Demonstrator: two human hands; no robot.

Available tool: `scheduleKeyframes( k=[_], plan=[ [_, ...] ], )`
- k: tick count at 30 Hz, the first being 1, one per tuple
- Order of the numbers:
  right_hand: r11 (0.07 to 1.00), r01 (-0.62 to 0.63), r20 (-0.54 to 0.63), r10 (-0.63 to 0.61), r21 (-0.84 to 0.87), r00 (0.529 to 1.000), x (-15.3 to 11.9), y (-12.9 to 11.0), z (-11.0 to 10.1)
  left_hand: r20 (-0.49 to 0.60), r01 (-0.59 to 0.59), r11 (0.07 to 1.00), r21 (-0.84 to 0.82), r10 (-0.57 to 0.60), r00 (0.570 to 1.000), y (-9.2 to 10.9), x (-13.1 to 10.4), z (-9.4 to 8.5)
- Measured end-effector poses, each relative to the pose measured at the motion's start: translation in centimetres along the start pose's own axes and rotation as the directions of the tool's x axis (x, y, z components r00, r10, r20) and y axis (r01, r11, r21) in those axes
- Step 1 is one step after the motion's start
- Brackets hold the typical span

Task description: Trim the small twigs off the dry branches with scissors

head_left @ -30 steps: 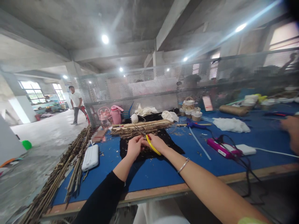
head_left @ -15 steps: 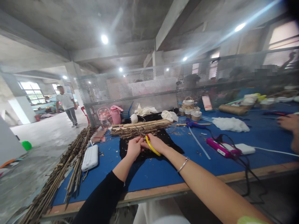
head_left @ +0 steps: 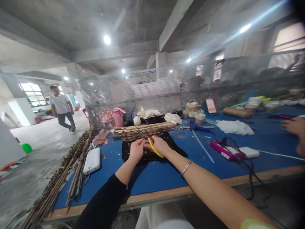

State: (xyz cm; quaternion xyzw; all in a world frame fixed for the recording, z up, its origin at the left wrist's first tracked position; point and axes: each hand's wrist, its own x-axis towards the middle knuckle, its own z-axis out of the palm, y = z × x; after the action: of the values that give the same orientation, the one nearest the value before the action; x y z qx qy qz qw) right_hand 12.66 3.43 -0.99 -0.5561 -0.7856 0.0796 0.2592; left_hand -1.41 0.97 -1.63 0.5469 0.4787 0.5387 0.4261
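Note:
My right hand [head_left: 160,145] is closed around scissors [head_left: 154,150] with yellow handles, whose blades point up and away to the left. Close beside it, the fingertips of my left hand [head_left: 137,150] are pinched together; whatever is between them is too small and hidden to name. Both hands are above a black cloth [head_left: 176,149] scattered with small bits. Just beyond them lies a bundle of thin brown twigs [head_left: 130,136], with thicker pale sticks [head_left: 152,126] behind it.
Long brown stalks [head_left: 64,170] hang over the left edge of the blue table [head_left: 162,181], near a white power bank [head_left: 92,160]. On the right are a blue glue gun [head_left: 196,126], a magenta power strip [head_left: 226,152] and another person's hand [head_left: 295,127]. A person [head_left: 62,108] walks at left.
The walking person at the left has come closer. My hands and the scissors stay in nearly the same place.

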Motion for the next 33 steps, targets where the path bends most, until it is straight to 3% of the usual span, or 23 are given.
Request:
scheduleKeyframes(
  k=[8,13,20,27,33],
  plan=[
    [1.000,-0.003,0.032,0.002,0.024,0.999,0.40,0.26,0.45,0.017,0.043,0.997,-0.062,-0.042,0.999,0.04,0.08,0.18],
    [0.998,0.000,0.042,0.003,-0.062,0.999,0.43,0.49,0.47,0.055,0.015,0.997,-0.081,-0.011,0.998,-0.18,0.26,0.12],
    [0.999,0.043,0.086,-0.046,0.034,0.995,-0.06,0.28,0.10,0.061,0.006,0.999,-0.050,-0.003,0.998,-0.23,0.23,0.07],
    [0.999,0.040,0.081,-0.042,0.027,0.996,-0.23,0.14,0.17,0.112,-0.017,0.996,-0.089,0.027,0.993,-0.35,0.06,0.16],
    [1.000,0.025,0.090,-0.025,-0.002,0.996,-0.22,-0.10,0.12,0.091,-0.033,0.997,-0.068,0.039,0.995,-0.34,0.12,0.12]
  ],
)
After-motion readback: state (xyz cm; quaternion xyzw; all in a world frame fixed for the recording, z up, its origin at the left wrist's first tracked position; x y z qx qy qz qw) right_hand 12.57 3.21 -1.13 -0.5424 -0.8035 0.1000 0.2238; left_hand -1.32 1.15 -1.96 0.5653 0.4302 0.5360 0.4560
